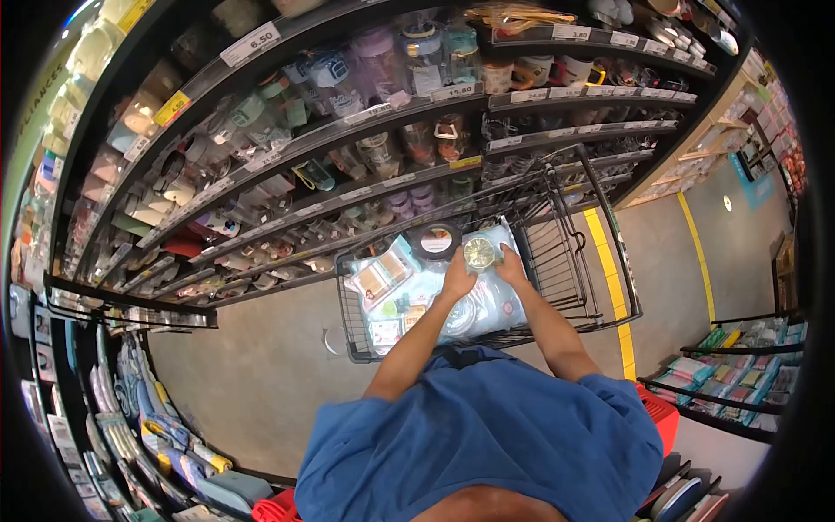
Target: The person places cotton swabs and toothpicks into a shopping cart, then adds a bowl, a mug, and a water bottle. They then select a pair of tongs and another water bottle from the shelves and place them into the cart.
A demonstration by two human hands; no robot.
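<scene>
Both my hands hold a clear round jar or cup (479,253), seen from above with a greenish-yellow tint, over the shopping cart (350,326). My left hand (457,278) grips its left side, fingers curled round it. My right hand (511,266) closes on its right side. Just behind my left hand is a dark round container (435,233) with a label on top. To the left in the cart lies a clear pack with a tan item inside (384,275). A large pale-blue plastic-wrapped pack (506,304) spreads below my hands.
Shelves of bottles, mugs and tumblers (374,65) with price tags curve along the far side. Yellow floor strips (613,291) run on the right. Racks of packaged goods stand at lower left (156,418) and lower right (722,374). Red plastic (658,418) shows beside my body.
</scene>
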